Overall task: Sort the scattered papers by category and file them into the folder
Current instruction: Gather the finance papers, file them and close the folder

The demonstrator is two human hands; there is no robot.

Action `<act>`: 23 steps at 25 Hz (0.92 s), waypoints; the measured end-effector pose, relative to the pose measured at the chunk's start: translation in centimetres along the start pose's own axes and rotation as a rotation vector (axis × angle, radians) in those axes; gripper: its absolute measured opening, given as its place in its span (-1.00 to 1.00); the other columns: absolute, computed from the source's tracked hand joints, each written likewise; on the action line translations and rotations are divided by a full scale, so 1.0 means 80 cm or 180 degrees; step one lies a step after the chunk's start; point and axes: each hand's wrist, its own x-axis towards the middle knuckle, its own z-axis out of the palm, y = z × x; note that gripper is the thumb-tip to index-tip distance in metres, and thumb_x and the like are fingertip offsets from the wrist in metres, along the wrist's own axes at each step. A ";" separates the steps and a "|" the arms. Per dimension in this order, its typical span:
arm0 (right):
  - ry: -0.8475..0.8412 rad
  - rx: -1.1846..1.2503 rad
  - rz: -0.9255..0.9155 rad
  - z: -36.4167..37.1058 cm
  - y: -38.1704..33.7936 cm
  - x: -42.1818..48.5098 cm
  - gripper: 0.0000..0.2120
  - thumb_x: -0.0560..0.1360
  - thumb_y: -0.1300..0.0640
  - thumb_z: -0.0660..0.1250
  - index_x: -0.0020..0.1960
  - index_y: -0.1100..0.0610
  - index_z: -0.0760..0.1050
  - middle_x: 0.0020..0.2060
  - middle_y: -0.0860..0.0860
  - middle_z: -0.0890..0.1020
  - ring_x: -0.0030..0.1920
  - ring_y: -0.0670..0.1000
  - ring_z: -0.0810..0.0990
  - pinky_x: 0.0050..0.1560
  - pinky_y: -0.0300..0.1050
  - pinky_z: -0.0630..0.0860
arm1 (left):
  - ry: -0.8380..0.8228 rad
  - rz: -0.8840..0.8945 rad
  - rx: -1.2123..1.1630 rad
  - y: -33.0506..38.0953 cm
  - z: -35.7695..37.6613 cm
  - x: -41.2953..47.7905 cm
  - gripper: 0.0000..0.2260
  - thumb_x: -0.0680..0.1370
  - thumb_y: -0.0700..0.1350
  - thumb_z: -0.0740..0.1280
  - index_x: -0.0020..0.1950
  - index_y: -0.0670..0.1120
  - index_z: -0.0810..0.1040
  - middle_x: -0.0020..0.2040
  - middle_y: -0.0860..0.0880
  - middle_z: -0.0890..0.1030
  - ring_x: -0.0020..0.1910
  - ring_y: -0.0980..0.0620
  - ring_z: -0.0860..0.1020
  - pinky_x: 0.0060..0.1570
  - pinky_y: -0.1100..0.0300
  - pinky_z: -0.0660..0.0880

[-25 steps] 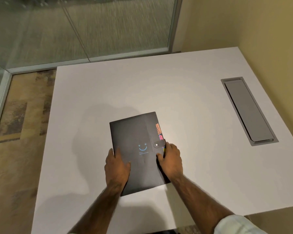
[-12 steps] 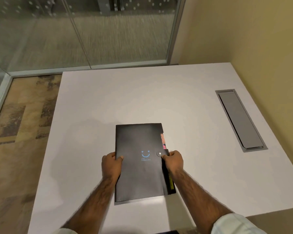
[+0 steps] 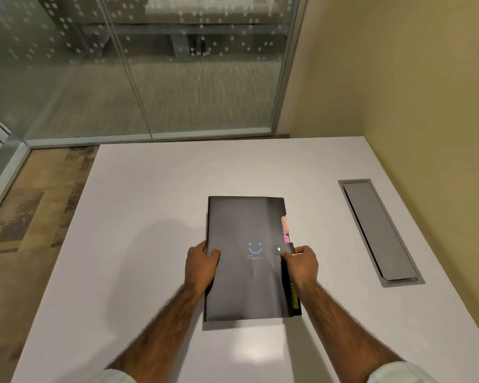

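Centrally, folder (image 3: 245, 288) spans left grip (image 3: 202, 261) to right grip (image 3: 302, 263).

The folder (image 3: 241, 286) in my grip is matt black, with a grey sheen toward its far end. Its cover bears a light blue smile (image 3: 254, 248) over a line of tiny blue print (too small to read). The snap (image 3: 278, 249) is silver. Along the right edge show an orange tab (image 3: 284, 225) with dark lettering, a pink tab (image 3: 286, 239) and a yellow tab (image 3: 294, 297). The table (image 3: 150, 203) is plain white, its cable hatch (image 3: 379, 230) mid grey. The wall (image 3: 412, 78) is dull yellow-olive. The carpet (image 3: 33, 194) is patchy tan and brown, and the glass partition (image 3: 67, 51) carries rows of white dots.
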 end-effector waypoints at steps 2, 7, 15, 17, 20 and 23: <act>-0.0043 -0.0084 -0.0054 -0.022 -0.004 0.031 -0.70 0.43 0.02 0.52 -0.03 0.18 0.51 -0.16 0.02 0.63 -0.15 0.09 0.60 -0.31 -0.12 0.38 | 0.0002 -0.0091 0.0056 0.006 0.031 0.010 -0.72 0.47 0.08 0.31 -0.04 -0.09 0.65 -0.15 -0.01 0.72 -0.14 -0.06 0.69 -0.16 0.13 0.58; -0.0152 -0.0311 -0.0094 -0.058 0.011 0.102 -0.74 0.43 0.03 0.49 -0.17 0.15 0.45 -0.28 0.01 0.55 -0.22 0.11 0.53 -0.23 -0.07 0.41 | -0.0265 -0.0048 -0.0029 0.028 0.097 0.024 -0.74 0.52 0.10 0.33 0.06 -0.03 0.64 -0.03 0.05 0.72 -0.05 0.03 0.69 -0.04 0.12 0.58; -0.0320 -0.0568 -0.0167 -0.064 0.010 0.154 -0.79 0.49 0.08 0.42 0.00 0.20 0.52 -0.11 0.10 0.64 -0.11 0.15 0.60 -0.16 -0.08 0.44 | -0.0384 -0.0289 0.0096 0.021 0.142 0.041 -0.23 0.43 0.19 0.44 0.58 0.01 0.28 0.52 0.00 0.39 0.45 -0.01 0.43 0.47 0.00 0.35; -0.0331 -0.0635 -0.0190 -0.062 0.007 0.166 -0.80 0.49 0.08 0.41 -0.01 0.20 0.51 -0.11 0.11 0.64 -0.10 0.16 0.60 -0.15 -0.07 0.45 | -0.0366 -0.0258 0.0249 0.020 0.147 0.051 -0.15 0.35 0.21 0.47 0.59 0.04 0.26 0.52 0.00 0.40 0.45 -0.01 0.44 0.46 -0.04 0.38; -0.0414 -0.0700 -0.0173 -0.061 0.014 0.171 -0.81 0.49 0.07 0.42 -0.05 0.18 0.49 -0.12 0.11 0.64 -0.08 0.18 0.61 -0.11 -0.03 0.51 | -0.0332 -0.0247 0.0400 0.013 0.157 0.049 -0.16 0.39 0.06 0.50 0.60 -0.03 0.24 0.53 -0.03 0.38 0.48 -0.02 0.40 0.46 0.03 0.35; -0.0492 -0.0648 -0.0174 -0.065 0.017 0.175 -0.81 0.48 0.05 0.42 -0.07 0.16 0.50 -0.13 0.09 0.64 -0.07 0.17 0.63 -0.07 0.00 0.55 | -0.0288 -0.0243 0.0440 0.012 0.165 0.045 -0.22 0.44 -0.05 0.52 0.59 -0.07 0.25 0.51 -0.05 0.40 0.44 -0.05 0.42 0.40 0.09 0.38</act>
